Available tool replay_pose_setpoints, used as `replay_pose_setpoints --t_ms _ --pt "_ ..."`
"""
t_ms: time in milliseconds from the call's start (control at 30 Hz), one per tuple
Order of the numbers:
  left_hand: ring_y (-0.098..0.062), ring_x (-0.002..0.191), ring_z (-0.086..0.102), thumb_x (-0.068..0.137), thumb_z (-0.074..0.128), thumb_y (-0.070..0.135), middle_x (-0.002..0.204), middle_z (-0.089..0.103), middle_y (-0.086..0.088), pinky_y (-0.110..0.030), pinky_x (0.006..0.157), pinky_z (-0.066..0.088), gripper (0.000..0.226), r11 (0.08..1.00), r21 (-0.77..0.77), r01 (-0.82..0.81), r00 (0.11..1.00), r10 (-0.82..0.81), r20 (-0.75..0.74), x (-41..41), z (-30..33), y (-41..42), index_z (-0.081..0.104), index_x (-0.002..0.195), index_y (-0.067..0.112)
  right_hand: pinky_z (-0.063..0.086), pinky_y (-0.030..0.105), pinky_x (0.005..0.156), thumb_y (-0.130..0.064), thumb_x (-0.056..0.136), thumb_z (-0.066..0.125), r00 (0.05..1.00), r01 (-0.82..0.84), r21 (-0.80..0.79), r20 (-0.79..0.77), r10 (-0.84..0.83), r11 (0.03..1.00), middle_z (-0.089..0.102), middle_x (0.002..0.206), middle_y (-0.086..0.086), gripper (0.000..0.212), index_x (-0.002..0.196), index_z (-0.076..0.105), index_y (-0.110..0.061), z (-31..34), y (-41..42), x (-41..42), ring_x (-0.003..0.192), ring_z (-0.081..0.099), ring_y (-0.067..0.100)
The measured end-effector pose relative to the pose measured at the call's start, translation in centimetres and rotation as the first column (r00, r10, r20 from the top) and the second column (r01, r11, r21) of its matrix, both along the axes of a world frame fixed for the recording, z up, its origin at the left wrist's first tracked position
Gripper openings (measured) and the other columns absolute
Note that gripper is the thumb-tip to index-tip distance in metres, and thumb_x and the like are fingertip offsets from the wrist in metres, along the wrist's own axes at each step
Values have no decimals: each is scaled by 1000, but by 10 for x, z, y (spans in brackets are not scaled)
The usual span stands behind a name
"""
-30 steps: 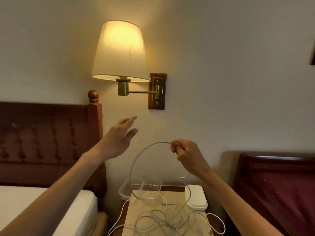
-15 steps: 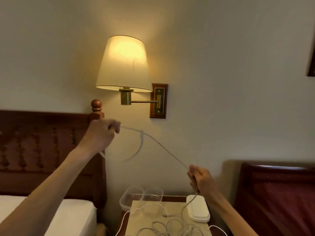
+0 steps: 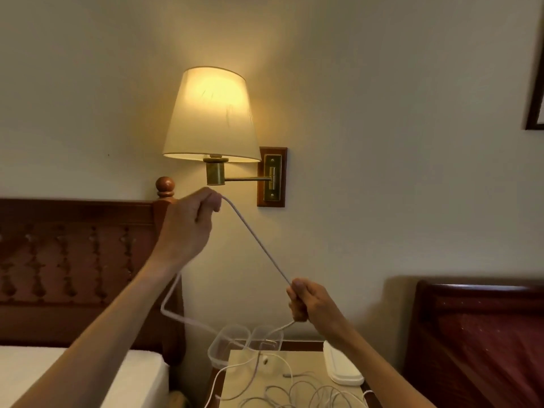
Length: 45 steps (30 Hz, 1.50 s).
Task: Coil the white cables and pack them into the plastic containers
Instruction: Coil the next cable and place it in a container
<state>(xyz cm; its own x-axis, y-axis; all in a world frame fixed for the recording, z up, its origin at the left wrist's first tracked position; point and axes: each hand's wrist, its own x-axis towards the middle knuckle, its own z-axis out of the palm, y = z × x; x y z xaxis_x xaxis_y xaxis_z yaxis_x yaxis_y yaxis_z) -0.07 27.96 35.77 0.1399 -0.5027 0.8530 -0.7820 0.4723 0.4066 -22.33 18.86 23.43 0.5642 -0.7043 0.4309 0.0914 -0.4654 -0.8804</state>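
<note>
— White cable (image 3: pixel 259 245) ran taut between the two hands, didn't it?

— It did. The left hand (image 3: pixel 188 228), raised near the headboard (image 3: pixel 73 245) and just under the lamp (image 3: pixel 212 113), had its fingers curled round one part of it, and a slack loop hung below that wrist. The right hand (image 3: pixel 309 304), lower and nearer the table (image 3: pixel 294 375), pinched the cable further along, fist closed on it.

— And the rest?

— More cable lay tangled on the table, with two clear containers (image 3: pixel 244 340) at its back edge and a white box (image 3: pixel 341 369) to their right.

— How would that step go well?

— I judged even loops mattered most: gather each length into the left hand, let the right slide along rather than tug, and lift gently so the heap didn't knot or drag the containers off.
</note>
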Motion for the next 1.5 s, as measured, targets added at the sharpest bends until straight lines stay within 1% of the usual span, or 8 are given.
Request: replay_pose_setpoints --t_ms 167,267,667,833,967,1100,1300,1500 --pt "-27 114 50 96 46 8 126 57 -9 -42 96 43 30 724 462 -512 849 344 401 14 4 -8 59 119 21 39 24 54 -29 103 35 976 195 18 91 -196 981 41 60 -1 33 79 50 -11 -4 -15 4 55 36 14" --pt "-23 139 31 94 48 7 150 38 1 -45 111 33 57 887 294 -357 874 206 439 -10 -5 -3 35 148 22 37 23 52 -26 104 36 957 280 -117 112 -267 953 43 60 -1 35 77 54 -14 27 -15 15 54 38 9" --pt "-23 86 57 101 47 20 82 57 11 -42 79 43 22 950 -161 -268 940 295 173 -2 35 6 65 88 24 43 35 57 -43 97 39 999 27 32 -48 -25 999 44 60 -8 39 78 49 -11 -40 1 24 56 41 15" --pt "-34 128 37 96 47 18 135 46 -11 -55 106 30 31 560 513 -651 748 360 557 -4 31 12 53 127 20 45 33 52 -29 102 41 950 291 -3 121 -288 957 42 59 -1 31 83 54 -9 3 -1 24 52 40 13" --pt "-25 150 -2 88 50 -2 163 1 -3 -49 122 9 85 694 562 -449 821 72 567 -31 17 33 1 155 19 36 22 52 -26 102 45 934 356 -210 124 -337 911 49 58 -10 28 80 60 -19 56 -2 32 52 41 5" --pt "-6 140 -21 93 59 17 157 -20 11 -34 117 -5 101 492 736 -464 722 -272 636 -38 9 61 -24 149 28 37 13 55 -21 100 50 914 392 -418 75 -398 820 53 62 -10 26 78 63 -20 83 -4 22 56 49 1" --pt "-14 105 62 102 44 31 118 65 -9 -27 88 46 40 903 429 -23 972 -80 221 -58 -4 6 44 137 11 42 8 64 -16 99 52 938 297 -601 38 -345 742 57 70 -19 20 84 65 -17 100 12 23 67 56 -3" --pt "7 74 56 98 51 12 79 61 14 -7 68 38 24 969 205 138 988 -149 35 -31 3 1 67 82 19 32 19 47 -27 103 38 999 14 -304 -28 -24 953 42 56 -6 36 74 57 -16 82 1 -7 48 35 8"
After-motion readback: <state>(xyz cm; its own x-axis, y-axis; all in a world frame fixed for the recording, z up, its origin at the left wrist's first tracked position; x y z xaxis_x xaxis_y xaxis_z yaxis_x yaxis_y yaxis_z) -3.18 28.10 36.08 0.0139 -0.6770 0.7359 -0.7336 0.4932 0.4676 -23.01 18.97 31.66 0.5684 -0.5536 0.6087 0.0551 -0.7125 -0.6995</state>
